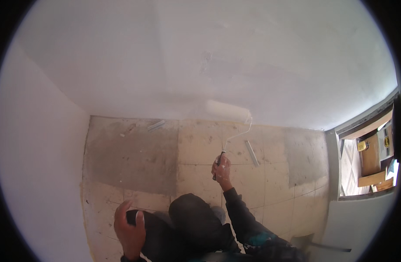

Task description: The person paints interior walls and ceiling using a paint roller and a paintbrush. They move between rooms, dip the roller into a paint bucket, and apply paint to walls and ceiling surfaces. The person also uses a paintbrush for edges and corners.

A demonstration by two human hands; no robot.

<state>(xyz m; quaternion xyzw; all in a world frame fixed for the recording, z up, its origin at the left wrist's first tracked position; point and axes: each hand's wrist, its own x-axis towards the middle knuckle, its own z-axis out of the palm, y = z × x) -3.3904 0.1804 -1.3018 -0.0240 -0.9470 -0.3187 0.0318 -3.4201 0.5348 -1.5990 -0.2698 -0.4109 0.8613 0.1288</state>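
Note:
My right hand (222, 169) is closed around the dark handle of a paint roller (228, 110). The roller's white sleeve lies against or very close to the lower part of the pale wall (135, 65) in front of me; whether it touches, I cannot tell. A bent wire frame joins the sleeve to the handle. White paint marks show on the fingers of that hand. At the lower left my left hand (131, 227) is raised with thumb and fingers apart, holding nothing. Darker, uneven patches (222, 67) show on the wall above the roller.
On the tiled floor (200, 179) lie a light strip (252, 153) and another short strip (156, 125) by the wall's foot. Grey patches (130, 153) cover parts of the floor. At right, an opening (340, 166) shows boxes beyond. A dark flat tool (322, 245) sits lower right.

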